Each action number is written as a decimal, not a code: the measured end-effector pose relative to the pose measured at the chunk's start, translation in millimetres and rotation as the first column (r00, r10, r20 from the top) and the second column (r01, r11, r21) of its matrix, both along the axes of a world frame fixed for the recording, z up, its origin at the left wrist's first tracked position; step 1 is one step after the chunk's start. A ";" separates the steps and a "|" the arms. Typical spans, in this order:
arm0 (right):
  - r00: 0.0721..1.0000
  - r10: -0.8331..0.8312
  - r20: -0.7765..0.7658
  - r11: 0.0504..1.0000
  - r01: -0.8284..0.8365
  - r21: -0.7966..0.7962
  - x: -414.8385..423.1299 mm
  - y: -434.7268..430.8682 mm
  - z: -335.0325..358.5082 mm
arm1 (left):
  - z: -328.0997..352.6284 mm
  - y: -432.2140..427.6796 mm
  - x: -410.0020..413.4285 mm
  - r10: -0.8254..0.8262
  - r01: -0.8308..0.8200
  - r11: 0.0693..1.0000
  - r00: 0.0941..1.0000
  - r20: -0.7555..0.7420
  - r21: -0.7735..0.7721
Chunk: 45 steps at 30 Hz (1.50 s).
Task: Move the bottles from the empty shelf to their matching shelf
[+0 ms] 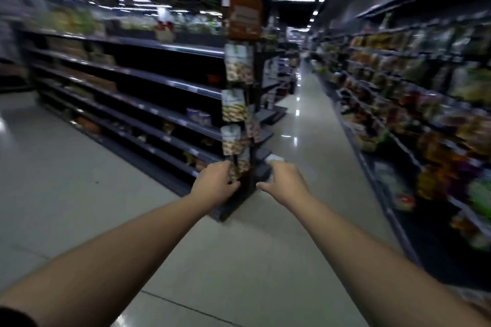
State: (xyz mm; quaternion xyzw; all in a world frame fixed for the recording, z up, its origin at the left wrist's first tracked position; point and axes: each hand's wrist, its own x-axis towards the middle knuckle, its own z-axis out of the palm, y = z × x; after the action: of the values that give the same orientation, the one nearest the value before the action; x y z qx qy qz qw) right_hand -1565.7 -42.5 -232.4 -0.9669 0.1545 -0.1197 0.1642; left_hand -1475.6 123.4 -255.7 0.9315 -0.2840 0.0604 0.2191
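Both my arms reach forward over the aisle floor, and the frame is motion-blurred. My left hand (215, 180) is curled with its back toward me, so whatever is inside it is hidden. My right hand (284, 180) is closed around a small white-topped bottle (275, 159), of which only the top shows above the knuckles. Ahead on the left stands a long dark shelf unit (148, 82) with mostly bare shelves and a few small items. On the right runs a shelf wall (414, 103) packed with colourful goods.
A tall narrow rack (237, 103) hung with snack packets stands at the end of the dark shelf unit, just beyond my hands. A shiny tiled aisle (300, 119) runs ahead between the two shelf rows. Open floor (58, 172) lies to the left.
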 end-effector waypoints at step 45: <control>0.916 0.345 0.204 0.934 -0.356 0.016 1262.6 136.5 89.9 | 95.3 167.8 1201.9 0.284 -0.286 0.958 0.943 0.173 -0.015</control>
State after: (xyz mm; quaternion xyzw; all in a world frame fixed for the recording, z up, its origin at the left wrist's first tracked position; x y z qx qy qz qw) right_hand -303.1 94.0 -142.5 -0.9575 -0.0350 -0.1796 0.2229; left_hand -273.6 291.2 -160.5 0.9551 -0.1648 0.1707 0.1777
